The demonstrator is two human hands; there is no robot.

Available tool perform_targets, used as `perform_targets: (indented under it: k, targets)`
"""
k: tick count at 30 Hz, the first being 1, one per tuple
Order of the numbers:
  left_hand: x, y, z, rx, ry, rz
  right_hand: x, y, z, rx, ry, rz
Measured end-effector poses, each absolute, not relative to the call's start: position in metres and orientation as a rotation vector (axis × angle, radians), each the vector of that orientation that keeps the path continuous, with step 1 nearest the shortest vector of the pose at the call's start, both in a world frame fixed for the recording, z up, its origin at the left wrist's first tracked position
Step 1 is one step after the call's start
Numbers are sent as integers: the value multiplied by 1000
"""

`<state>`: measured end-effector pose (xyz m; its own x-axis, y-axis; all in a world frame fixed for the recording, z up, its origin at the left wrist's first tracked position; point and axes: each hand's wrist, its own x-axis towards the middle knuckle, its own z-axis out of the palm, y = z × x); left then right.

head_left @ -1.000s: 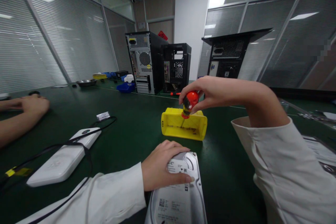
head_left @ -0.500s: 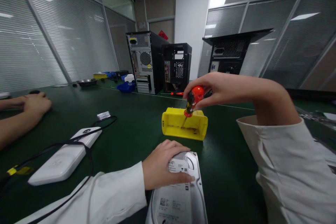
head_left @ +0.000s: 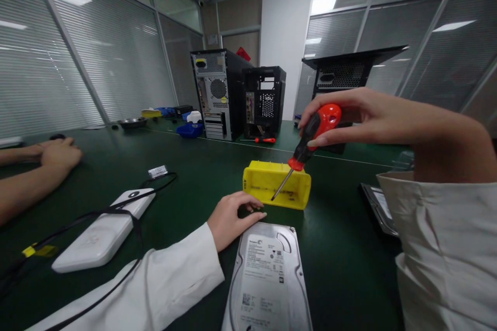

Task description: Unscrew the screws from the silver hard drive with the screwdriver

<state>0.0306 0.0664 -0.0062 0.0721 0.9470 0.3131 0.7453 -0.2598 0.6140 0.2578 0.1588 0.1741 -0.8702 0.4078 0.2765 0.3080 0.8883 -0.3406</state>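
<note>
A red and black screwdriver point(head_left: 307, 139) is pinched in my right hand point(head_left: 349, 116), its shaft slanting down to the left in front of the yellow bin point(head_left: 252, 195). Just below the bin, my left hand point(head_left: 235, 217) has its thumb and fingers apart and nothing between them. The thumb is near the top edge of a silver hard drive point(head_left: 267, 279), which lies label up on the green table at the bottom centre.
On the left lie a white power bank point(head_left: 104, 232) with a black cable and another person's hands point(head_left: 60, 155). Computer cases point(head_left: 229, 93) stand behind. Another drive point(head_left: 378, 209) lies right, beside my sleeve. A second screwdriver point(head_left: 265, 140) lies by the cases.
My left hand has come off the hard drive and moved up and left. My right hand has moved right with the screwdriver, whose shaft now slants more. The view has shifted slightly.
</note>
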Motion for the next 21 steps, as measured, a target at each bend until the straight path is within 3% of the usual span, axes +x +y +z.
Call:
perform_targets:
  k: [21]
  targets:
    - [30, 69, -10, 1932, 1604, 1230, 249, 160, 173, -370, -2683, 476]
